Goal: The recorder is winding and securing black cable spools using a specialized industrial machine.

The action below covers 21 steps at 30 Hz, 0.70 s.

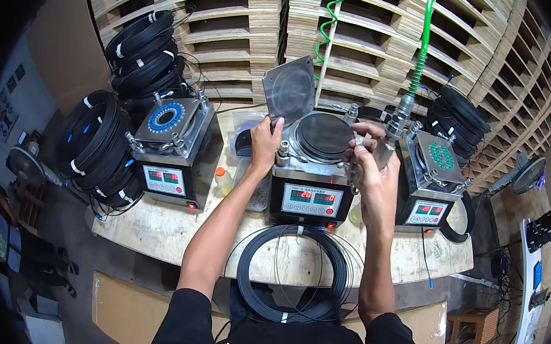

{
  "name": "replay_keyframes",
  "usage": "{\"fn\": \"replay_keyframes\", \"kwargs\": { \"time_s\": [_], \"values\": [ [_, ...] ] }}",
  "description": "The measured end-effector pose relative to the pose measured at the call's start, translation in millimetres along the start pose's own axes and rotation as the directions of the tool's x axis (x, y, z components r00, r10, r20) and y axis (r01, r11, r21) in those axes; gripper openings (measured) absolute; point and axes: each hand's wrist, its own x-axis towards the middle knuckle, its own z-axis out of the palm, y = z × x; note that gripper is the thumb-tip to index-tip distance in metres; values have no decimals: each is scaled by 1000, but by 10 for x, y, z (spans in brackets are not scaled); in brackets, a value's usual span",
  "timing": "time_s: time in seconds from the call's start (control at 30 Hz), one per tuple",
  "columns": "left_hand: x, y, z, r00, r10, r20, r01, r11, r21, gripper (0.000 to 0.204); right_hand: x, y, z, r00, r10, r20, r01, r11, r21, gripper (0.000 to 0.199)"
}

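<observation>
A polishing machine [277, 201] with a lit red and green display stands in front of me, and its round dark pad [325, 136] is uncovered. At the pad's left, my left hand [265, 146] is closed on the lower edge of a square grey metal plate [289, 90], which is tilted up on edge. My right hand [376, 170] is wrapped round an air blow gun [394, 129] at the pad's right side. A green coiled hose [420, 64] runs up from the gun. The fingers partly hide the gun's nozzle and trigger.
Similar machines stand at left [169, 163] and right [425, 206], carrying blue and green connectors. Black cable coils [94, 138] are stacked beside them; another coil [245, 266] lies at the near table edge. A small orange-capped bottle [223, 182] stands left. Wooden pallets [228, 32] rise behind.
</observation>
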Motion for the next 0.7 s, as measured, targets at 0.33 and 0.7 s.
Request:
{"fn": "replay_keyframes", "kwargs": {
  "time_s": [0.33, 0.7],
  "values": [
    [-1, -81, 24, 1000, 15, 7, -15, 999, -44, 33, 71, -10, -308, 993, -48, -106, 47, 999, -19, 24],
    [16, -40, 10, 997, 26, 71, -16, 992, -128, 34, 10, 165, -27, 999, 33, 27, -34, 998, 56, 17]
  ]
}}
